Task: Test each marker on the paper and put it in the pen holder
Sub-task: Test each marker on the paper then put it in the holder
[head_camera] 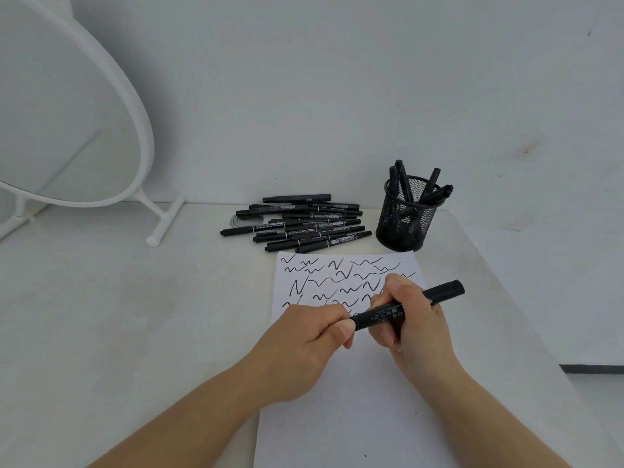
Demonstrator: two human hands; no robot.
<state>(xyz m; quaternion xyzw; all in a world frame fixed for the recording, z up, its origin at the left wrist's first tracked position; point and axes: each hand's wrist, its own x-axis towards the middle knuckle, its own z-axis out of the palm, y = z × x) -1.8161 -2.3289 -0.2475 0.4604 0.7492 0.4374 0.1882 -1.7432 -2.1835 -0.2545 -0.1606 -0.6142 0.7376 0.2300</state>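
Several markers (pixel 410 187) upright in mesh pen holder (pixel 405 228), table

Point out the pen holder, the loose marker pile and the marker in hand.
Pen holder (pixel 401 228): head view, mesh wall.
Marker pile (pixel 300 222): head view, pile's middle.
Held marker (pixel 445 290): head view, far end.

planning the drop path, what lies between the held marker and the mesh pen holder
In the head view, only the scribbled white paper and bare table lie between the black marker and the black mesh pen holder.
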